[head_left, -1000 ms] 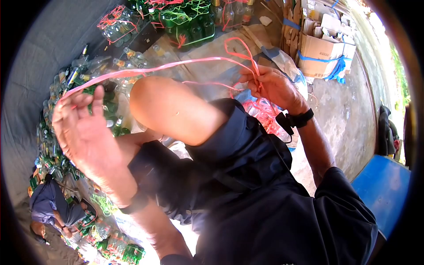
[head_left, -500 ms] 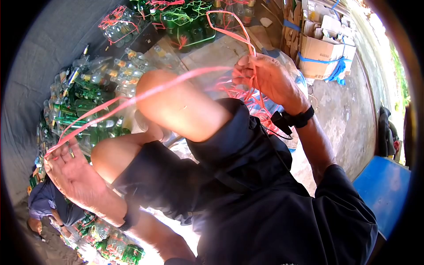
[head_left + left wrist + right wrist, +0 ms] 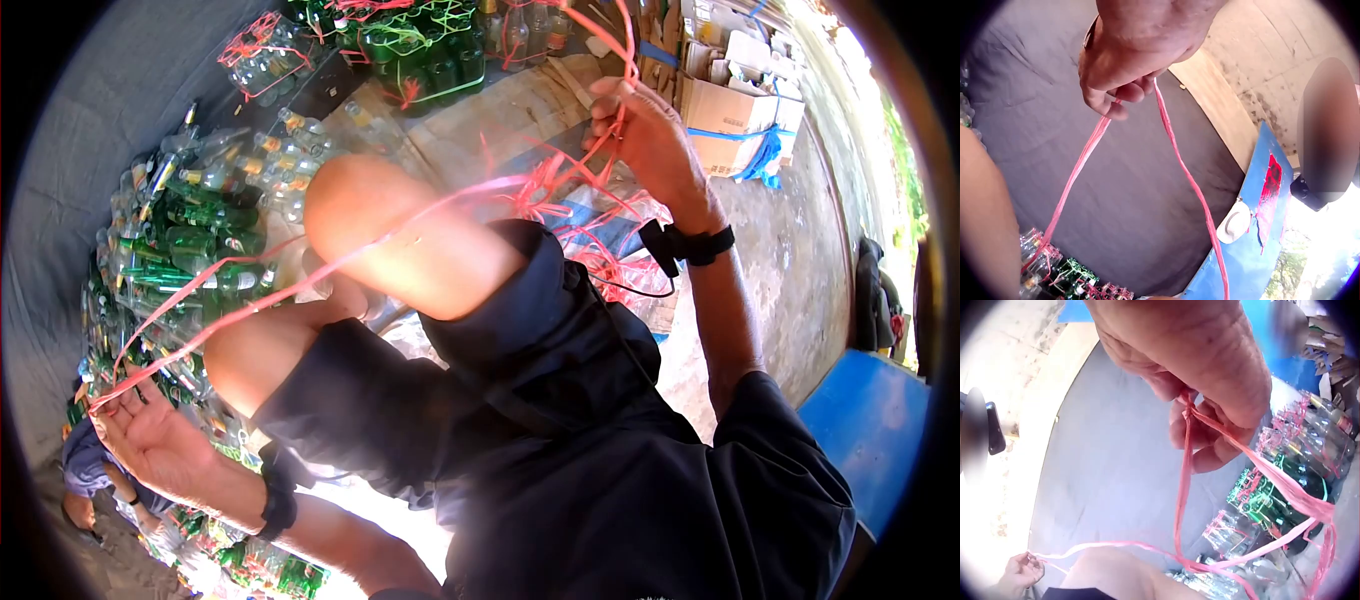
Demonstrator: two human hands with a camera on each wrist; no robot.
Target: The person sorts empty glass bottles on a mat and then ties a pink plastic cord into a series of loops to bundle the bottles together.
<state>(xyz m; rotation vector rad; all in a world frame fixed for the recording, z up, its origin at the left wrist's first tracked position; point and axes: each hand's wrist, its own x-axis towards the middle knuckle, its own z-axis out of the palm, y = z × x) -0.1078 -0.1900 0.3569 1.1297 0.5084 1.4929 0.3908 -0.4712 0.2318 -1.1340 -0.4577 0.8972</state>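
A long pink plastic twine (image 3: 300, 284) stretches across the person's knees between both hands. At the far left of the head view, the left hand (image 3: 165, 445) holds a bend of it. In the left wrist view the curled fingers (image 3: 1129, 92) grip the twine, and two strands hang down apart. The right hand (image 3: 660, 150), raised at the upper right, pinches the twine. The right wrist view has a small knot (image 3: 1187, 412) right at those fingertips, with a loop hanging below. A tangled heap of pink twine (image 3: 625, 275) lies under the right hand.
Loose glass bottles (image 3: 200, 240) are piled at the left. Tied bundles of green bottles (image 3: 440, 70) stand at the back. Strapped cardboard (image 3: 735, 130) is at the upper right, and a blue panel (image 3: 870, 430) at the right. Another person (image 3: 95, 470) is at the lower left.
The left hand has moved down and outward to the left, its fingers curling on the twine. The right hand has risen and shifted right. The twine between them has lengthened, lifting strands from the heap.
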